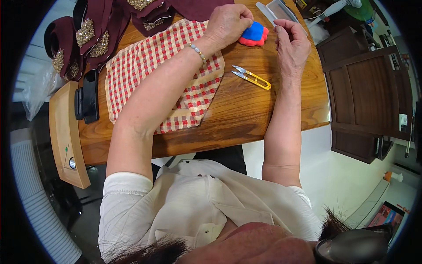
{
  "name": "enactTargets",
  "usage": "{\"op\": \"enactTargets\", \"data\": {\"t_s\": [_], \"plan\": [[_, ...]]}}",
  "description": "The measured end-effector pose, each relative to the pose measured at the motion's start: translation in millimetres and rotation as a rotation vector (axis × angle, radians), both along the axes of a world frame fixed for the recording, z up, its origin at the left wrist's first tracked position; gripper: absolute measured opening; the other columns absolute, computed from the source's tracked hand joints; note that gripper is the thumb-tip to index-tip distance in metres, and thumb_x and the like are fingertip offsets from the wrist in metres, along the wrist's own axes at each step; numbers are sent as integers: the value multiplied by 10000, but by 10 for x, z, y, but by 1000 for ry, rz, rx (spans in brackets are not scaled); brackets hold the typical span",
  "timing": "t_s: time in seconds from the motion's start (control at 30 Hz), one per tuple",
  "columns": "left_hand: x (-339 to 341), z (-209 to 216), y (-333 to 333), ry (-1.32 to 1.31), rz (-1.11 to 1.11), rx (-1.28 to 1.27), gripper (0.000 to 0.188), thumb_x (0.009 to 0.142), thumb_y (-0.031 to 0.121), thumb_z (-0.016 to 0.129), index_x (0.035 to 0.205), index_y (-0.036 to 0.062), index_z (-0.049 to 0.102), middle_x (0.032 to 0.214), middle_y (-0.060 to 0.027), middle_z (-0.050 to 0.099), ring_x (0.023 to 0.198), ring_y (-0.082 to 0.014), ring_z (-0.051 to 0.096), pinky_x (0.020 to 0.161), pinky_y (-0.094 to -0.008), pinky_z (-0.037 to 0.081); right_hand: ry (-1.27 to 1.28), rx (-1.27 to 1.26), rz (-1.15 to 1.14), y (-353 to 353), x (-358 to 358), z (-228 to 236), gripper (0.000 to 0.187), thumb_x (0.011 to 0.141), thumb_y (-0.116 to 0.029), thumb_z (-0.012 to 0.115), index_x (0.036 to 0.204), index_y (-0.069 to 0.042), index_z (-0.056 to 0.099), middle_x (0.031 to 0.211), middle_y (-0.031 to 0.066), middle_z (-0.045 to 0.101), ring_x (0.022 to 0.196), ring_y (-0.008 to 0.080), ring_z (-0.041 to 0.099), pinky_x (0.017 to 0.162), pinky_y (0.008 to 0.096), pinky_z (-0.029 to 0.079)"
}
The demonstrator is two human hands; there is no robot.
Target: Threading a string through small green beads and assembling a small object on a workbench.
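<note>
My left hand (228, 27) is closed in a pinch at the far side of the wooden table, right at a small soft pad (253, 32), blue on top with a scalloped red edge. Whatever its fingertips hold is too small to see. My right hand (292, 45) is raised just right of the pad, thumb and forefinger pressed together; anything between them cannot be made out. Nearer to me lie yellow-handled thread snips (252, 77), their blades apart and pointing left. Under my left forearm spreads a red-and-cream checked cloth (145, 64).
Behind my right fingers is a see-through plastic box (285, 9). Maroon fabric pieces (105, 17) with gold beading fill the far left. A black case (91, 97) lies by the table's left edge, beside a light wooden tray (66, 127). Dark wooden furniture (365, 83) stands right.
</note>
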State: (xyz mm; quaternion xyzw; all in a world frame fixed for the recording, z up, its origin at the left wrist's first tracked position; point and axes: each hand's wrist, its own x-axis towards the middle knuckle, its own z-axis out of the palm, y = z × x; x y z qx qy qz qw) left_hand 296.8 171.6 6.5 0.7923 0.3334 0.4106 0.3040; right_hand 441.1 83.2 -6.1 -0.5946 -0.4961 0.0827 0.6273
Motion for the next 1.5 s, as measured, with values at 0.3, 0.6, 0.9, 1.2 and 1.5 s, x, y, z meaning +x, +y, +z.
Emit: {"op": "enactTargets", "data": {"t_s": [0.3, 0.6, 0.9, 1.2, 1.5], "plan": [[-217, -332, 93, 3, 68, -66, 321, 760, 220, 662, 1017, 29, 663, 929, -161, 670, 872, -278, 657, 755, -384, 521, -86, -80, 114, 123, -144, -118, 158, 817, -55, 609, 953, -15, 678, 874, 68, 673, 843, 166, 624, 784, 298, 490], [-2694, 392, -1650, 142, 267, -160, 248, 827, 146, 638, 1024, -4, 622, 873, -121, 655, 833, -176, 644, 744, -315, 506, 34, -35, 175, 46, -58, -52, 221, 937, -203, 576, 997, -13, 672, 671, -18, 525, 559, 54, 407, 496, 215, 326], [-5464, 376, -3224, 4, 1106, -140, 195, 825, 143, 650, 977, 23, 678, 848, -54, 690, 772, -111, 637, 708, -246, 493, -145, -41, 413, 82, -1144, 403, 213, 937, -189, 583, 980, -3, 676, 712, -9, 538, 621, 57, 430, 535, 214, 333], [-5777, 375, -2667, 925, 915, -189, 417, 779, 326, 674, 1096, 56, 645, 983, -173, 662, 955, -353, 605, 865, -416, 460, -745, -43, 1155, -607, -3697, 535, 79, 865, -39, 610, 934, -24, 646, 817, 122, 631, 733, 232, 631, 661, 311, 480], [-5938, 410, -2394, 884, 755, -315, 360, 729, 224, 730, 1075, 137, 675, 972, -149, 674, 950, -331, 618, 836, -400, 474, -806, -137, 1340, -724, -4109, 345, 95, 859, -101, 619, 916, -28, 641, 824, 163, 609, 795, 344, 600, 692, 371, 478]]}}
